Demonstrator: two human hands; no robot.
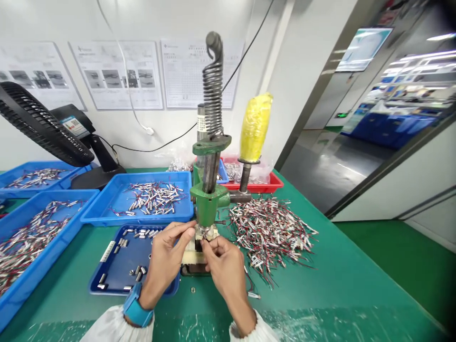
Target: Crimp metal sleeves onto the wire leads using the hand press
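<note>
A green hand press (208,206) with a tall coil spring (213,97) stands on the table in front of me. Both my hands meet at its base, under the ram. My left hand (166,259) has thumb and forefinger pinched at the left of the die; whatever is between them is too small to name. My right hand (227,267) is closed the same way just below and right of the die, its fingertips hiding what they hold. Beside my left wrist lies a dark blue tray (119,266) with small silver metal cylinders (140,271).
Right of the press is a heap of small parts with red and black wires (270,228). The yellow-wrapped lever handle (255,128) rises above it. Blue bins (107,206) of wired parts stand left, near a black fan (39,126). A red tray (276,183) sits behind.
</note>
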